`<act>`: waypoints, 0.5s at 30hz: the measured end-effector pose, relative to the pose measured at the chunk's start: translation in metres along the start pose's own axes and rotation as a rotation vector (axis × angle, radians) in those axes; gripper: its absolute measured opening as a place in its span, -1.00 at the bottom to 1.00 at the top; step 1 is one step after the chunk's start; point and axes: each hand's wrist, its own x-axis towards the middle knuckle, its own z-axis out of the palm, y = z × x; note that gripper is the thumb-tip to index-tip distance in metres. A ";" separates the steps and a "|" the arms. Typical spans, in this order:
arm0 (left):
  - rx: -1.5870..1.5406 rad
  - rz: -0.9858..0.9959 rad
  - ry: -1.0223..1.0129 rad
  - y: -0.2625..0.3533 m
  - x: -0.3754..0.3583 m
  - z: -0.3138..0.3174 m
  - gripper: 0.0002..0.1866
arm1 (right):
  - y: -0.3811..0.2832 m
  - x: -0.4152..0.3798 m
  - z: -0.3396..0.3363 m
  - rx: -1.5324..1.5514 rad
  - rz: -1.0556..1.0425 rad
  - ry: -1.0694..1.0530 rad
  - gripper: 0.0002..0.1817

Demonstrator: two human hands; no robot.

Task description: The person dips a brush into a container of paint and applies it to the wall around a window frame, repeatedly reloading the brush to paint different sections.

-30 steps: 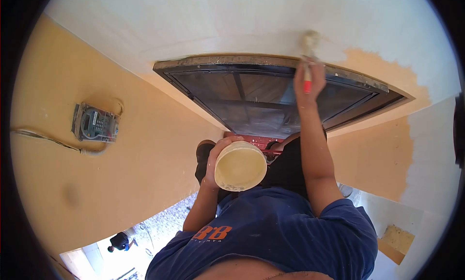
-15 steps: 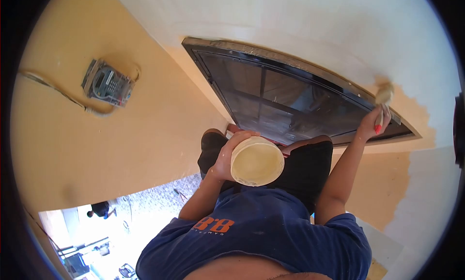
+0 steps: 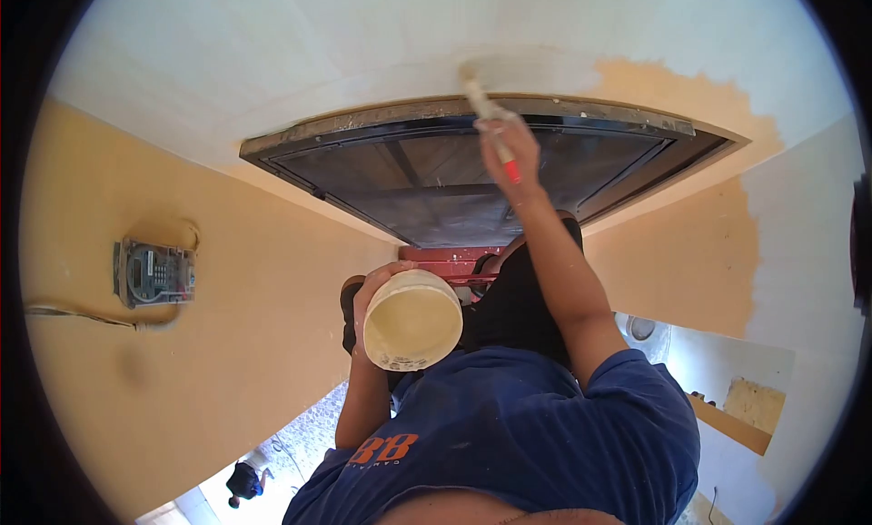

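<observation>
My right hand (image 3: 510,153) is closed round the handle of a paintbrush (image 3: 478,98) with a red handle end. Its bristles, blurred by motion, are at the wall (image 3: 363,44) just above the dark window frame (image 3: 400,118). In front of my lap, my left hand (image 3: 371,298) grips the side of a round tub of cream paint (image 3: 413,323), tilted so that its inside shows. Most of that hand's fingers lie behind the rim.
A clear-covered electric meter (image 3: 154,272) with a cable sits on the orange wall (image 3: 236,343) at left. Far below at lower left, another person (image 3: 243,481) is on the bright ground. An orange unpainted patch (image 3: 681,94) borders the window's upper right.
My right hand has carried the paintbrush left along the top of the window. The view has turned, and the tub sits further left and slightly lower in it.
</observation>
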 end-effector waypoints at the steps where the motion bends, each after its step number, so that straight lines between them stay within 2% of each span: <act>1: 0.000 -0.001 -0.005 0.000 0.001 0.000 -0.55 | 0.010 0.004 -0.018 0.010 0.068 0.027 -0.77; 3: 0.145 0.018 -0.045 -0.002 0.004 0.000 -0.55 | 0.042 0.003 -0.063 -0.093 0.008 0.051 -0.82; 7: 0.167 0.059 -0.041 -0.006 0.005 0.002 -0.55 | 0.061 -0.004 -0.130 -0.393 0.138 0.246 -0.86; 8: 0.179 0.073 -0.049 -0.006 0.006 0.002 -0.55 | 0.064 -0.008 -0.138 -0.391 0.144 0.242 -0.86; 10: 0.195 0.088 -0.063 -0.006 0.006 0.004 -0.55 | 0.067 -0.011 -0.147 -0.471 0.184 0.507 -0.83; 11: 0.143 0.073 -0.058 -0.006 0.005 0.005 -0.55 | 0.070 -0.013 -0.146 -0.400 0.182 0.567 -0.86; 12: 0.089 0.059 -0.058 -0.006 0.004 0.006 -0.54 | 0.070 -0.011 -0.140 -0.405 0.187 0.576 -0.86; 15: 0.150 0.021 -0.067 -0.006 0.005 0.009 -0.57 | 0.053 -0.004 -0.099 -0.415 0.130 0.407 -0.83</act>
